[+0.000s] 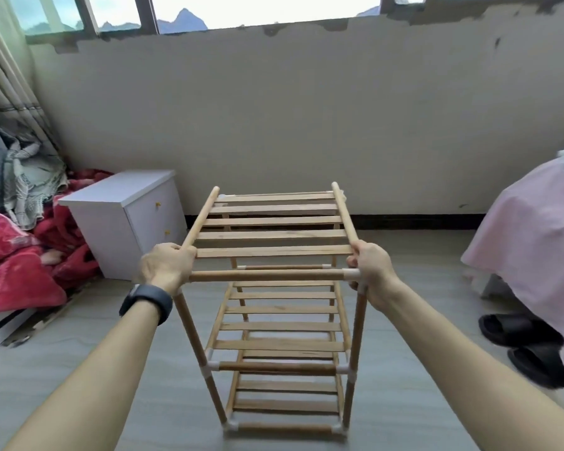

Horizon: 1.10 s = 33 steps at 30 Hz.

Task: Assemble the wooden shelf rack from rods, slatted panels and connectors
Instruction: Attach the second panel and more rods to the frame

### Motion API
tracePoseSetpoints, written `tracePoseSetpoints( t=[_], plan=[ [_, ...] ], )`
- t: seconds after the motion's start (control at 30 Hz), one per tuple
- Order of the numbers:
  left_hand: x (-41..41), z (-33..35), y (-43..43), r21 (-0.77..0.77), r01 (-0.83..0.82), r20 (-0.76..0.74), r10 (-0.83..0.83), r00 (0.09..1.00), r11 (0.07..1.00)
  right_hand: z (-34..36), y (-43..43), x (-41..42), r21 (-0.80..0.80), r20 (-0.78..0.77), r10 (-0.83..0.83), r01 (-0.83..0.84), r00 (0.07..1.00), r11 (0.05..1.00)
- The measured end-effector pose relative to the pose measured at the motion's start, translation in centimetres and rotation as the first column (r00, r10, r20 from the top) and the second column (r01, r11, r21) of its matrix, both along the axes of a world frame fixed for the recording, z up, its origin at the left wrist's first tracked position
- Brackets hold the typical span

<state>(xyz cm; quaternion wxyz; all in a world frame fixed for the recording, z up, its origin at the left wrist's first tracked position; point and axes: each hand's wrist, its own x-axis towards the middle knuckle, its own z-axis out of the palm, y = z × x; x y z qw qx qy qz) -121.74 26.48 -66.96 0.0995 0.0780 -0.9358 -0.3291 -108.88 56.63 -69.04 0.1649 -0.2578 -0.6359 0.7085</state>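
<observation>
A wooden shelf rack (279, 346) stands upright on the floor in front of me, with slatted panels on three levels and white connectors (213, 365) at the joints. The top slatted panel (274, 234) lies between two side rods that stick out past its far edge. My left hand (165, 263) is closed around the near left top corner, over the left side rod. My right hand (370, 265) grips the near right top corner beside a white connector (351, 273). A front rod (267, 275) runs between both hands.
A white bedside cabinet (124, 219) stands left of the rack by the wall. Red blankets (17, 255) are piled at the far left. A pink-covered bed (534, 236) and black slippers (528, 346) are on the right. Grey floor surrounds the rack.
</observation>
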Motion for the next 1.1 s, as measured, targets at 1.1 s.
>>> tracePoseSetpoints(
  t=[1.1],
  plan=[
    [7.6,-0.5,16.8,-0.718,0.593,0.0,-0.852,0.524,0.365,-2.8,-2.8,0.2,-0.292,-0.128,-0.341,0.293,0.931,0.91]
  ],
)
